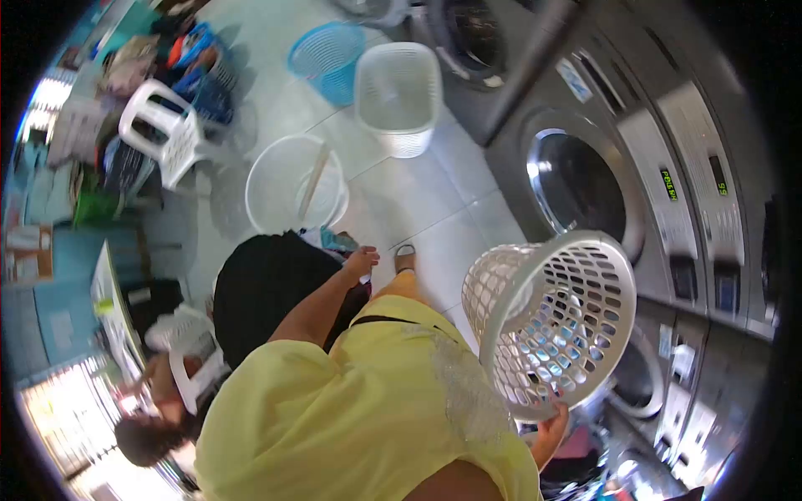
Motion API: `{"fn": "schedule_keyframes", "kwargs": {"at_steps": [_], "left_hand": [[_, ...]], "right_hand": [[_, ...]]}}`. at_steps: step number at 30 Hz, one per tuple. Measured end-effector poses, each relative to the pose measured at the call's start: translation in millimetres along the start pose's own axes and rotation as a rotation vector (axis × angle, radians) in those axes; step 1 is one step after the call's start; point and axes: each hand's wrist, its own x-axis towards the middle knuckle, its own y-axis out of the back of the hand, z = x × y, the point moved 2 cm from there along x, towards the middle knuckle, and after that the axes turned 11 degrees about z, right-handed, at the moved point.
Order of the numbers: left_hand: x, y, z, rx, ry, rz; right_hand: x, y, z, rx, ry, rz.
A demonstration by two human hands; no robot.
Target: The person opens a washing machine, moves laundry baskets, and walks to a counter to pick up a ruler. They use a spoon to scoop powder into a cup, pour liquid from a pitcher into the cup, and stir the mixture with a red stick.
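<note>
The rim of a tilted, off-white perforated basket (496, 313) is gripped by my right hand (551, 427) at its lower edge. Its open mouth faces right, beside the washing machines. My left forearm lies across a large black cloth bundle (263, 288) at my left side. At the bundle's far edge, my left hand (362, 263) has its fingers curled round the fabric; the fingertips are partly blurred. Some light and coloured cloth (334, 240) pokes out beside that hand.
Front-loading machines (581, 179) line the right side. Ahead stand a white tub (276, 188), a white basket (398, 88) and a blue basket (327, 54). A white chair (171, 134) and piled clothes (134, 63) are at upper left. Another person (163, 401) is at lower left.
</note>
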Motion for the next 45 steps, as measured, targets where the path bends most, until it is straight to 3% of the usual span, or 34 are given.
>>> {"fn": "schedule_keyframes", "kwargs": {"at_steps": [5,8,9,11,14,16,19,21,23,26,29,31,33,34,35,37,39,41,42,44,45], "left_hand": [[-5.0,65.7,-7.0,-0.215,0.101,0.287],[-5.9,60.8,-9.1,-0.35,0.166,0.309],[-6.1,56.3,-9.7,-0.42,0.187,0.319],[-13.7,48.1,-6.7,-0.483,0.19,0.337],[-21.9,31.6,-16.6,-0.496,0.151,0.285],[-16.3,25.6,-45.3,-0.518,0.218,0.246],[-48.1,32.6,-17.1,-0.359,0.299,0.299],[-65.5,34.7,-1.4,-0.311,0.354,0.354],[-60.7,28.6,1.4,-0.295,0.372,0.309],[-43.7,17.5,14.3,-0.397,0.358,0.32],[-9.2,2.9,12.9,-0.543,0.227,0.316],[0.0,-1.0,23.6,-0.25,0.005,0.449],[21.5,-4.3,7.1,-0.261,-0.024,0.484],[27.3,-2.8,11.6,-0.452,0.033,0.481],[34.3,3.0,17.9,-0.64,0.084,0.478],[44.4,19.2,35.7,-0.536,0.102,0.439],[43.6,40.3,84.9,-0.889,0.172,0.436],[22.7,67.9,148.9,-1.066,-0.076,0.343],[13.5,84.3,175.1,-1.081,-0.07,0.348],[-2.3,117.2,222.8,-1.316,-0.32,0.211],[-9.1,130.7,237.1,-1.321,-0.315,0.221]], "right_hand": [[90.3,-140.9,-7.9,-0.097,-0.007,-0.161],[134.6,-222.6,3.5,-0.133,-0.059,-0.134],[156.6,-246.9,9.4,-0.202,-0.067,-0.039],[186.0,-294.2,19.7,-0.204,-0.063,-0.138],[210.9,-355.3,31.8,-0.322,-0.153,-0.049],[224.7,-379.7,41.6,-0.395,-0.124,-0.022],[247.0,-401.4,49.1,-0.513,-0.125,0.023],[245.5,-411.3,46.1,-0.422,-0.119,-0.05],[247.5,-424.8,30.8,-0.488,-0.107,0.007],[264.0,-419.0,-11.8,-0.555,-0.189,-0.264],[225.3,-441.4,-84.2,-0.58,-0.099,-0.35],[191.9,-473.2,-125.4,-0.588,-0.061,-0.456],[169.7,-514.8,-149.7,-0.596,-0.024,-0.554],[160.7,-537.5,-155.3,-0.625,-0.03,-0.639],[151.8,-562.6,-156.2,-0.646,-0.036,-0.729],[123.6,-612.4,-143.4,-0.638,0.058,-0.802],[114.7,-653.6,-119.3,-0.648,0.062,-0.861],[99.0,-692.4,-94.5,-0.632,0.008,-0.922],[85.6,-709.8,-82.0,-0.644,0.051,-0.901],[63.5,-743.4,-58.6,-0.669,0.089,-0.887],[55.0,-758.8,-48.1,-0.69,0.128,-0.901]]}}
